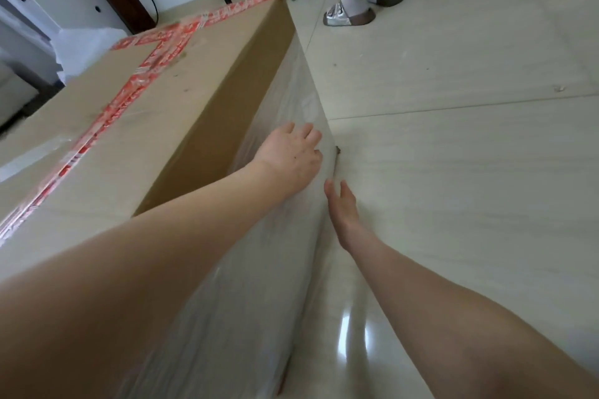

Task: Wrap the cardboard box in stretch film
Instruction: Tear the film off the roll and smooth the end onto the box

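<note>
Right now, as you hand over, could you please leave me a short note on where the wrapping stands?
Left hand: open, pressed flat on the stretch film on the side of the cardboard box.
Right hand: open, fingers straight, at the film's lower edge by the floor.
Done: film covers the lower band of this side.
To do: the upper band of this side and the taped top are bare cardboard; the other sides are hidden. The film roll is not in view.

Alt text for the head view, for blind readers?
The left hand lies flat on clear stretch film covering the lower side of a cardboard box; the right hand, fingers straight, reaches along the film's bottom edge. Red tape seals the box top.
</note>
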